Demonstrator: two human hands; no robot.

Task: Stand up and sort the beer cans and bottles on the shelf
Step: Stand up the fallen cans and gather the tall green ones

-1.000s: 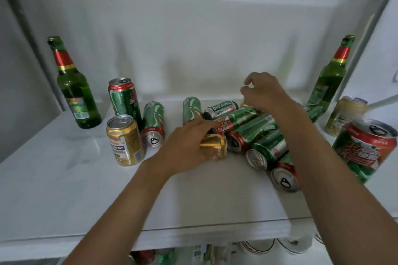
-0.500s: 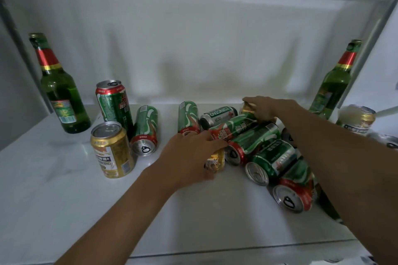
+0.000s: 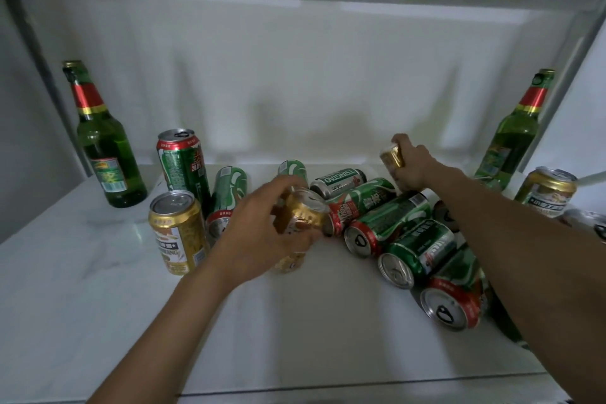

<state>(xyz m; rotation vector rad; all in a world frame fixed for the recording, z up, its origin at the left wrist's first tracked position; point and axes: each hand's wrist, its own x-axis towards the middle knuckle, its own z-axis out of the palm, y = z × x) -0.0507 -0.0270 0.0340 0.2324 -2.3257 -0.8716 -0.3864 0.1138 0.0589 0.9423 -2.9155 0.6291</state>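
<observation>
My left hand (image 3: 259,233) grips a gold can (image 3: 303,211), fingers curled round it, lifted and tilted just above the shelf (image 3: 98,305); its print is blurred, unreadable. My right hand (image 3: 411,162) holds a second gold can (image 3: 390,156) near the back wall, raised over the pile — no legible label there either.

Between the hands lies a heap of green cans on their sides. One at the back reads TSINGTAO (image 3: 339,181) in white on green. Next to it a red-and-green can (image 3: 360,203) carries Chinese characters I can't make out. Nearer me, three more green cans lie with their ends facing out, the nearest (image 3: 454,300) red-rimmed.

At left stand a gold can (image 3: 178,231) whose label ends in "ANG", a tall green can (image 3: 183,162) marked "20" on its red band, and a green bottle (image 3: 105,144) with a red-and-gold neck foil. Two green cans lie beside them. At right stand another green bottle (image 3: 511,138) and a pale gold-rimmed can (image 3: 547,192), its label too small to read.
</observation>
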